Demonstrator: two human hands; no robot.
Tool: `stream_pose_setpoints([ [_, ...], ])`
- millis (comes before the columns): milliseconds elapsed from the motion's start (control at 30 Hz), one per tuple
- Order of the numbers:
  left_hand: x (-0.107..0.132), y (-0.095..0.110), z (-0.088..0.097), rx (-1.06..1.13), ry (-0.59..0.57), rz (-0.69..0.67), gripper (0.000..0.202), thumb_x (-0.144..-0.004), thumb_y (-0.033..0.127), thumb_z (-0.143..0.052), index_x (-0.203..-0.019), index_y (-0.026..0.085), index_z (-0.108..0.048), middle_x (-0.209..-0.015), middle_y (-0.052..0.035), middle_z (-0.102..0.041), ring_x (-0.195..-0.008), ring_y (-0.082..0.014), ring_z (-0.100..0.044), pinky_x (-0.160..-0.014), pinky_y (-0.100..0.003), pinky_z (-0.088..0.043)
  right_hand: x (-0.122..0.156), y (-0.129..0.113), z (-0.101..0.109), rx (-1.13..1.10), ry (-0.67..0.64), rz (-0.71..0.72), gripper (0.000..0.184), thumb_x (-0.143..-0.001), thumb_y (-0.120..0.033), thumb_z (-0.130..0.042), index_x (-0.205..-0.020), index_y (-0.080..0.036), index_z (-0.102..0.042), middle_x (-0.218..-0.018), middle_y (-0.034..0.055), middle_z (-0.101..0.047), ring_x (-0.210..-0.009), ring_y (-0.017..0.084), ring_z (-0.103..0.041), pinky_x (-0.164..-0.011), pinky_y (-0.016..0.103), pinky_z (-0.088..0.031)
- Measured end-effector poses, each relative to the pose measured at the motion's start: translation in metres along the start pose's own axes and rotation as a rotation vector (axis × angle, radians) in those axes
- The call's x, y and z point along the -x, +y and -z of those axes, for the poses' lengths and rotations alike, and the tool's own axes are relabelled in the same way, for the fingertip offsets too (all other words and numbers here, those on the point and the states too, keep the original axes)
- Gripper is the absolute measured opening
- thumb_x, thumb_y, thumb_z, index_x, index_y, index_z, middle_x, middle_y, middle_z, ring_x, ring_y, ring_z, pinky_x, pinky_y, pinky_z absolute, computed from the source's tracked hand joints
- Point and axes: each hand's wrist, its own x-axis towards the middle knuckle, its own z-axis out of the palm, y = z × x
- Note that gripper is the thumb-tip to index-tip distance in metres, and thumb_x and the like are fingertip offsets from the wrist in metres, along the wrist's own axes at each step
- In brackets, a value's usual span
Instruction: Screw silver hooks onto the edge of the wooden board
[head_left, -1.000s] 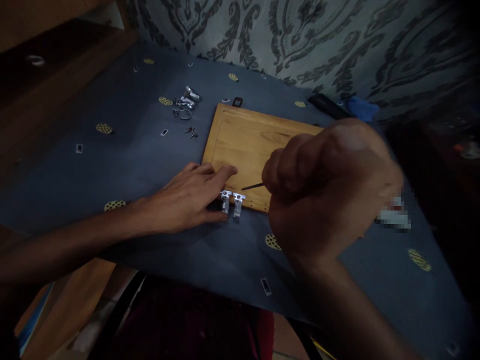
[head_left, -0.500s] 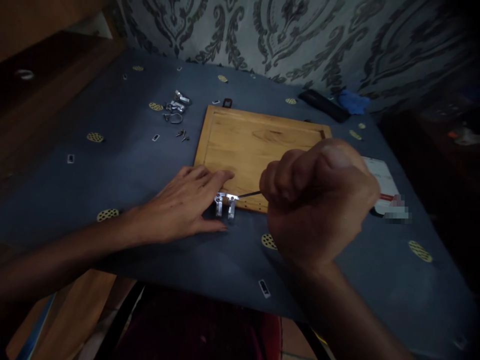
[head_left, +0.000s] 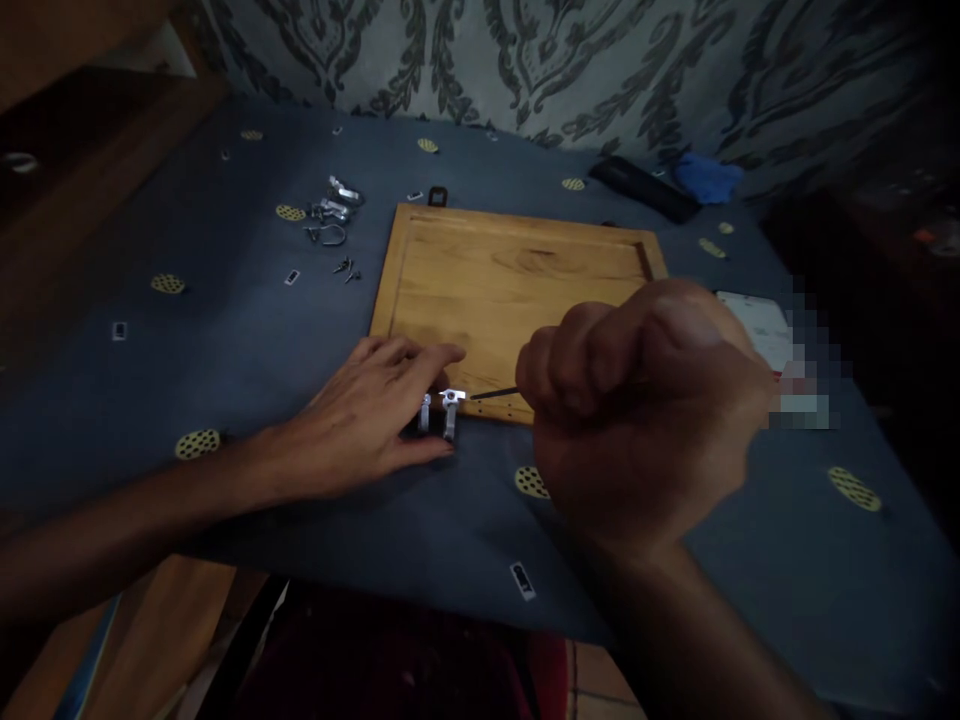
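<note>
A wooden panel [head_left: 480, 275] with a raised frame lies on the table. At its near edge sit two silver metal hinges [head_left: 450, 398], side by side, their arms hanging past the edge. My left hand [head_left: 375, 410] rests over the near left corner, index finger on the wood and thumb low in front, with the hinges in the gap between. My right hand [head_left: 637, 410] is a fist around a screwdriver [head_left: 493, 392]; only its thin dark shaft shows, and the handle is hidden. The shaft's tip points left, close to the right hinge; whether it touches I cannot tell.
Several loose metal hinges [head_left: 334, 208] and small screws [head_left: 346, 267] lie left of the panel. Behind it are a black case [head_left: 643, 188] and a blue cloth [head_left: 709, 178]. A white phone-like object [head_left: 754, 325] lies at right. A patterned wall [head_left: 510, 60] closes the back.
The view has shifted slightly, so the panel sits a little further left. The screwdriver tip has come away from over the right hinge's plate to just beside it. Both hands keep their poses.
</note>
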Motion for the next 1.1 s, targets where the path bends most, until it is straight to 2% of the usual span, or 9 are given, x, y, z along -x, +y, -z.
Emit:
stream_pose_setpoints([
  [267, 0.001, -0.003, 0.007, -0.028, -0.037, 0.006, 0.082, -0.085, 0.046, -0.079, -0.147, 0.020, -0.033, -0.129, -0.0115, -0.064, -0.126, -0.0327, -0.056, -0.104, -0.045, -0.044, 0.001, -0.002, 0.002, -0.013, 0.008, -0.003, 0.040, -0.087, -0.022, -0.061, -0.053, -0.024, -0.041, -0.046, -0.0067, -0.028, -0.041, 0.011, -0.032, -0.039, 0.027, -0.029],
  [433, 0.004, -0.008, 0.007, -0.035, -0.028, 0.016, 0.078, -0.087, 0.044, -0.077, -0.148, 0.021, -0.033, -0.125, -0.0098, -0.066, -0.122, -0.0312, -0.059, -0.102, -0.044, -0.045, 0.001, -0.001, 0.005, 0.015, -0.033, -0.001, 0.042, -0.089, -0.028, -0.064, -0.054, -0.024, -0.041, -0.048, -0.0073, -0.028, -0.041, 0.010, -0.032, -0.039, 0.026, -0.031],
  [633, 0.005, -0.008, 0.007, -0.032, -0.033, 0.009, 0.077, -0.088, 0.040, -0.076, -0.148, 0.019, -0.034, -0.123, -0.0097, -0.067, -0.120, -0.0301, -0.060, -0.102, -0.043, -0.045, 0.002, -0.002, 0.001, -0.010, 0.053, 0.006, 0.038, -0.087, -0.022, -0.058, -0.052, -0.024, -0.042, -0.046, -0.0060, -0.029, -0.041, 0.011, -0.029, -0.038, 0.027, -0.025],
  [800, 0.004, -0.008, 0.008, -0.017, -0.046, 0.013, 0.076, -0.088, 0.037, -0.076, -0.149, 0.018, -0.033, -0.122, -0.0091, -0.067, -0.123, -0.0299, -0.057, -0.104, -0.043, -0.044, 0.002, -0.004, 0.000, 0.021, 0.050, -0.025, 0.038, -0.086, -0.023, -0.056, -0.051, -0.024, -0.043, -0.044, -0.0051, -0.031, -0.039, 0.011, -0.022, -0.038, 0.029, -0.028],
  [967, 0.004, -0.008, 0.009, -0.007, -0.060, 0.025, 0.076, -0.088, 0.038, -0.076, -0.149, 0.019, -0.033, -0.122, -0.0085, -0.066, -0.122, -0.0299, -0.057, -0.104, -0.044, -0.044, -0.001, -0.005, -0.004, -0.065, 0.079, 0.007, 0.038, -0.082, -0.018, -0.056, -0.047, -0.023, -0.044, -0.043, -0.0061, -0.027, -0.037, 0.009, -0.026, -0.035, 0.027, -0.020],
  [1100, 0.005, -0.009, 0.013, 0.003, -0.048, 0.038, 0.081, -0.086, 0.047, -0.077, -0.149, 0.021, -0.033, -0.133, -0.0109, -0.062, -0.126, -0.0320, -0.056, -0.105, -0.046, -0.043, 0.001, -0.007, -0.004, -0.036, 0.083, -0.022, 0.038, -0.084, -0.018, -0.054, -0.048, -0.023, -0.044, -0.044, -0.0067, -0.028, -0.039, 0.009, -0.029, -0.037, 0.026, -0.023],
])
